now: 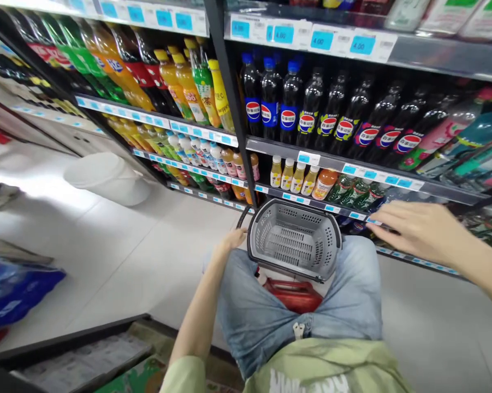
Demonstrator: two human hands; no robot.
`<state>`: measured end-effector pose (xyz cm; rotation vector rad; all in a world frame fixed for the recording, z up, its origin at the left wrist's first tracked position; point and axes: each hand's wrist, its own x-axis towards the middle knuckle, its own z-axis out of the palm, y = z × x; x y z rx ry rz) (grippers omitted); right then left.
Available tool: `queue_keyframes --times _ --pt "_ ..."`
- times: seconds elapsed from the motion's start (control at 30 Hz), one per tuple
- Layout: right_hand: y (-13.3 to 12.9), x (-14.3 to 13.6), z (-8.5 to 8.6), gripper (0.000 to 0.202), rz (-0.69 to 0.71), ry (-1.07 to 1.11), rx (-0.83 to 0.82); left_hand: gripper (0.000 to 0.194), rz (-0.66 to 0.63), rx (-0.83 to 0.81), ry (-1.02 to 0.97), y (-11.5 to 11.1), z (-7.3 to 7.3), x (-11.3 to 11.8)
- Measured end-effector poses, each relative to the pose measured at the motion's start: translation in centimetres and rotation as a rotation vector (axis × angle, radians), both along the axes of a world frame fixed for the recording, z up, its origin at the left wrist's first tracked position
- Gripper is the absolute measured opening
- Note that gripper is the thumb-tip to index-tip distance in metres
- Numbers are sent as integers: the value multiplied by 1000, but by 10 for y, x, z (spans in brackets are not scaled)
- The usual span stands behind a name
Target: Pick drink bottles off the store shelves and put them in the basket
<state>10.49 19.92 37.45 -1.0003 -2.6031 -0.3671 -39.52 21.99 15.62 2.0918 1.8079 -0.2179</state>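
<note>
A grey plastic shopping basket [295,245] with a dark rim stands between my knees, and nothing lies inside it. My left hand [234,238] is at the basket's left side, its fingers closed at the edge by the black handle [242,216]; the fingertips are partly hidden. My right hand [418,226] reaches out in front of the lower right shelf, thumb and fingers apart, holding nothing I can see. Beyond its fingers, small green bottles [358,192] stand on that shelf. To their left are an orange drink bottle [325,184] and several small yellow-labelled bottles [298,177].
Dark cola bottles [290,103] fill the shelf above. A black upright post [231,82] divides the shelving; more drinks [184,82] stand left of it. A white bucket [106,174] is on the floor at left, near blue packages [20,295]. A red object [294,295] lies beneath me.
</note>
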Motion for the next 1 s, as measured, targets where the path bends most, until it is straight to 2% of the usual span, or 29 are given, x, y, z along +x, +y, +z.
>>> queue_keyframes --times 0.07,0.13,0.2,0.33,0.47,0.6,0.73,0.83,1.0 --pt "16 -10 -21 23 73 -120 -161 34 19 -267 74 1 -31 8" --pt "36 -21 -53 30 60 -184 -328 40 24 -341 67 5 -52 11" --pt "60 -33 -90 40 -10 -178 -409 48 41 -343 47 13 -63 9" --pt "121 -65 -160 60 -81 -105 -410 55 107 -365 47 24 -77 1" --pt "183 -98 -206 73 -200 46 -335 51 110 -469 -3 29 -95 1" --pt "242 -115 -227 74 -388 139 -282 55 142 -480 -39 32 -107 3" --pt "280 -119 -234 60 -558 173 -338 56 178 -504 -50 34 -103 3" --pt "278 -117 -235 50 -486 188 -319 57 184 -501 -76 36 -97 5" --pt "232 -112 -239 48 -316 113 -310 56 173 -494 -96 37 -93 8"
